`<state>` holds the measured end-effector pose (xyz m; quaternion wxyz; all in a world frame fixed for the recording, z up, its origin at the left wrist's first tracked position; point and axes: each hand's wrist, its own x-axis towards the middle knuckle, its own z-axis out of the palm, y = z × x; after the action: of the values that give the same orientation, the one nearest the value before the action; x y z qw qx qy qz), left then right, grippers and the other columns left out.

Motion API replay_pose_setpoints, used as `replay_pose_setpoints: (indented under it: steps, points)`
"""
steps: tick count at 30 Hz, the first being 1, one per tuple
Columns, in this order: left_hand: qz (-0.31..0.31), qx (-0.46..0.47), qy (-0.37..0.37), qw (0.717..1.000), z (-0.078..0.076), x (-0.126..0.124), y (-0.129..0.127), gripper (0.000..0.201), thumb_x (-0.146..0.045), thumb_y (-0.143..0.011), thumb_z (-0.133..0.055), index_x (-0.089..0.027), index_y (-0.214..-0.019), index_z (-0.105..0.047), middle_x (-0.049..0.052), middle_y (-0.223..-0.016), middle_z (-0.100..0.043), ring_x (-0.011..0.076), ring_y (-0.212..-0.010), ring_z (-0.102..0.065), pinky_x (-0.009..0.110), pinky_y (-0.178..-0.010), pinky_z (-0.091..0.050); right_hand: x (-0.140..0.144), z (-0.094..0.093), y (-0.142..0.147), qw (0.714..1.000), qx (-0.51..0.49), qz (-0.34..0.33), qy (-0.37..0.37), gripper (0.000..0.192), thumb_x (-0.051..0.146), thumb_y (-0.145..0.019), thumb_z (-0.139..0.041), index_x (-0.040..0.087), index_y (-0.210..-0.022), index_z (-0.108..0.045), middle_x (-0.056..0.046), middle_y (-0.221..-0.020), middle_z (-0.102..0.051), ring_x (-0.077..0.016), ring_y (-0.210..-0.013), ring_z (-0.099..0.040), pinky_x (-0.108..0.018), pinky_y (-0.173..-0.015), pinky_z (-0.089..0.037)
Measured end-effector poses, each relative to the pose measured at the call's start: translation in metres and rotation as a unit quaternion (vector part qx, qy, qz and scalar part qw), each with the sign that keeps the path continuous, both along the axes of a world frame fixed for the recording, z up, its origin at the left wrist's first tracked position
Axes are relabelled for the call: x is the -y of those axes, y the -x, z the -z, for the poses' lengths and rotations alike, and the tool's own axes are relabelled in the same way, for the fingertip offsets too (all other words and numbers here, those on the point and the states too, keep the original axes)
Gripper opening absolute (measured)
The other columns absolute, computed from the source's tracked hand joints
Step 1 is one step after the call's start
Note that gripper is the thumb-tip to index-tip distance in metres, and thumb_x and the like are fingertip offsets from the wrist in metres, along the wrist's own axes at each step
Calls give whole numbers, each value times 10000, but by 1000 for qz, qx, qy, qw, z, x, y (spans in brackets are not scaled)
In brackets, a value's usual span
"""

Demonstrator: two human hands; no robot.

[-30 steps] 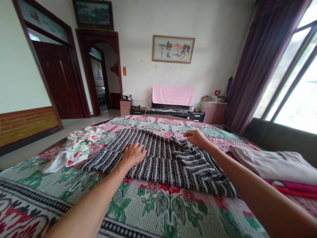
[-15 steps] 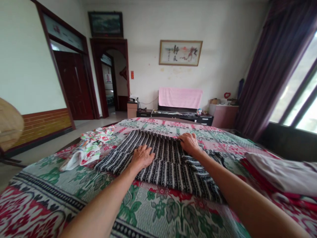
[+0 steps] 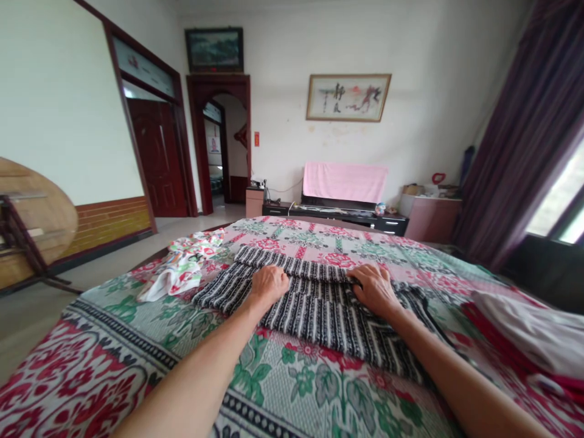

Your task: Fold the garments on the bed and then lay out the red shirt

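Head view: my left hand (image 3: 269,283) and right hand (image 3: 375,288) flat, fingers released, pressing half-folded striped garment (image 3: 314,301) on bed (image 3: 137,359); floral cloth (image 3: 182,271) at 10 o'clock unfolded.

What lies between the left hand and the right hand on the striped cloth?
In the head view, only the black-and-white striped cloth lies between the left hand and the right hand; both rest flat on it, with nothing else between them.

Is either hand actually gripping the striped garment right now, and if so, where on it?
Neither grips it. The left hand and right hand lie palm-down on the black-and-white striped garment, pressing its folded middle flat against the bed.
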<state>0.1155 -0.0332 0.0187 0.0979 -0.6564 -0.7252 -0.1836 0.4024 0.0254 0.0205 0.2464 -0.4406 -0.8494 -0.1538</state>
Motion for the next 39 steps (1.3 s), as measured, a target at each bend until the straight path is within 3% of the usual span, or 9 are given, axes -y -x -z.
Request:
replay_pose_setpoints:
  steps: [6,12,20,26,28,31,33,36,39]
  points:
    - [-92,12,-16,996,-11,-5,50,347,-213,-850,-410,-212,-1057,-688,112,-1049,-651,240,-976,-620,336,-825,-484,-2,1,-3,999,-24,-1,24,411,114,-749,-449,225,-1083,-660,-66,-1112,-676,-242,-1089,-537,-398,-935,-319]
    - [-124,17,27,992,-5,-8,83,483,-167,-806,-433,-282,-1238,-616,73,-1234,-593,231,-1025,-594,332,-855,-482,-6,4,-4,999,-23,2,37,434,82,-760,-441,219,-1113,-655,-78,-1112,-682,-242,-1076,-551,-382,-909,-351]
    - [-103,25,8,994,4,-22,88,387,-168,-813,-436,-294,-1003,-749,29,-1104,-688,212,-1017,-610,309,-906,-473,-10,2,-9,995,-12,67,67,432,80,-753,-478,234,-1107,-672,-73,-1166,-664,-263,-1103,-546,-379,-893,-371]
    - [-123,33,-56,990,-4,-15,80,401,-228,-865,-375,-239,-1058,-726,77,-1050,-702,223,-998,-634,316,-894,-474,-11,-4,-10,994,-52,90,17,387,105,-797,-456,235,-1066,-701,-67,-1153,-670,-258,-1089,-542,-387,-936,-363]
    - [-130,27,-38,990,-10,-12,76,401,-239,-859,-381,-237,-1071,-722,93,-1058,-698,248,-1002,-637,344,-869,-483,-10,-7,-12,995,-50,89,10,388,108,-798,-453,245,-1060,-706,-61,-1176,-666,-275,-1125,-524,-425,-962,-347]
    - [-138,33,50,989,-16,-9,70,374,-248,-808,-451,-250,-1053,-733,98,-1071,-701,285,-1020,-636,373,-841,-493,-10,-15,-19,990,-51,91,100,427,90,-732,-488,267,-1050,-710,-37,-1124,-697,-269,-1089,-568,-432,-951,-377]
    - [-139,31,74,987,-18,-10,69,378,-247,-778,-477,-254,-1058,-732,99,-1083,-698,292,-1024,-636,377,-839,-494,-11,-26,-27,978,-109,93,153,459,85,-712,-488,258,-1080,-700,-23,-1091,-713,-224,-1033,-613,-358,-927,-422]
    - [-114,4,31,993,-17,-12,64,401,-251,-776,-466,-248,-1092,-713,97,-1109,-683,273,-1015,-635,361,-855,-488,-14,-44,-38,958,-215,126,144,460,102,-748,-460,225,-1134,-679,-16,-1093,-714,-170,-999,-640,-257,-896,-448]
    - [-68,-17,-5,998,-14,-15,54,396,-260,-792,-442,-237,-1081,-712,102,-1080,-679,259,-969,-642,349,-841,-490,-15,-52,-46,942,-227,200,144,422,160,-785,-476,205,-1155,-674,-38,-1100,-712,-198,-1020,-642,-266,-892,-453]
